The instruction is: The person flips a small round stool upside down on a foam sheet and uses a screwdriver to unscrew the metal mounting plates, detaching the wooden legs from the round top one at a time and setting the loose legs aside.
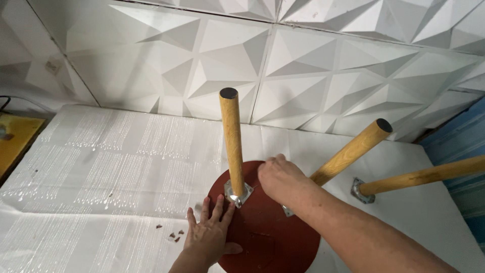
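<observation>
A round dark-red stool seat (270, 237) lies upside down on a white-covered table (101, 167). One wooden leg (232, 144) stands upright on it in a metal bracket (238, 194). A second wooden leg (351, 151) slants up to the right from the seat. My left hand (209, 232) lies flat with fingers spread on the seat's left edge, next to the bracket. My right hand (280, 179) is closed just right of the upright leg's base; what its fingers hold is hidden.
A third wooden leg (424, 176) with its own metal plate (359, 191) lies loose on the table at the right. Several small dark bits (173, 233) lie near my left hand. A white faceted panel wall (283, 60) rises behind. A yellow surface (12, 139) sits at the far left.
</observation>
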`<state>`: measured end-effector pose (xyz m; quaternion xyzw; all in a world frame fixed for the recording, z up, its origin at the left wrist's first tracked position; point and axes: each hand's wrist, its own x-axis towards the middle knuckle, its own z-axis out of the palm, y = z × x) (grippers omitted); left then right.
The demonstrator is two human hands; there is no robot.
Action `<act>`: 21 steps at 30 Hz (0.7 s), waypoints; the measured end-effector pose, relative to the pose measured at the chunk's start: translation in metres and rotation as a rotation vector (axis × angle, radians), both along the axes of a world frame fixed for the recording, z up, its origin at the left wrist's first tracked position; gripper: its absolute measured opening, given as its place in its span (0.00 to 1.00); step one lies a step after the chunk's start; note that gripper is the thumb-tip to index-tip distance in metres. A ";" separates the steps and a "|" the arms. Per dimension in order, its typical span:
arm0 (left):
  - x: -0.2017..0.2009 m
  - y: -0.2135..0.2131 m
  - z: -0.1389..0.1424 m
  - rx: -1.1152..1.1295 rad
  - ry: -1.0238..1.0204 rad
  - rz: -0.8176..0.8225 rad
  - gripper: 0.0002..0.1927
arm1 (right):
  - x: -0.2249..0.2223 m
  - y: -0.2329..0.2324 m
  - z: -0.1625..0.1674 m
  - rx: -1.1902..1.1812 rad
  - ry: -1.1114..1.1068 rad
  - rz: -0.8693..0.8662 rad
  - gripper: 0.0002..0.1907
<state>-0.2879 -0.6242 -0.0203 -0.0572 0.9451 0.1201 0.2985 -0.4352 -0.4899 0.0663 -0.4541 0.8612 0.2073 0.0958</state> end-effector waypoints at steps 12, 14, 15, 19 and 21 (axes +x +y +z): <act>0.000 0.000 -0.001 -0.004 0.015 -0.002 0.60 | -0.008 0.006 -0.007 -0.103 -0.050 -0.136 0.14; 0.000 0.000 -0.001 -0.001 0.002 -0.001 0.60 | -0.005 0.005 -0.007 -0.053 -0.040 -0.057 0.13; 0.000 0.000 -0.001 0.001 -0.005 -0.003 0.60 | -0.002 0.005 -0.008 -0.043 -0.027 -0.003 0.15; 0.004 -0.001 -0.001 0.003 0.014 -0.001 0.60 | -0.005 0.003 -0.006 -0.157 0.016 0.040 0.24; 0.003 -0.001 -0.002 0.011 0.025 0.000 0.60 | -0.006 0.006 -0.006 -0.184 0.063 0.015 0.24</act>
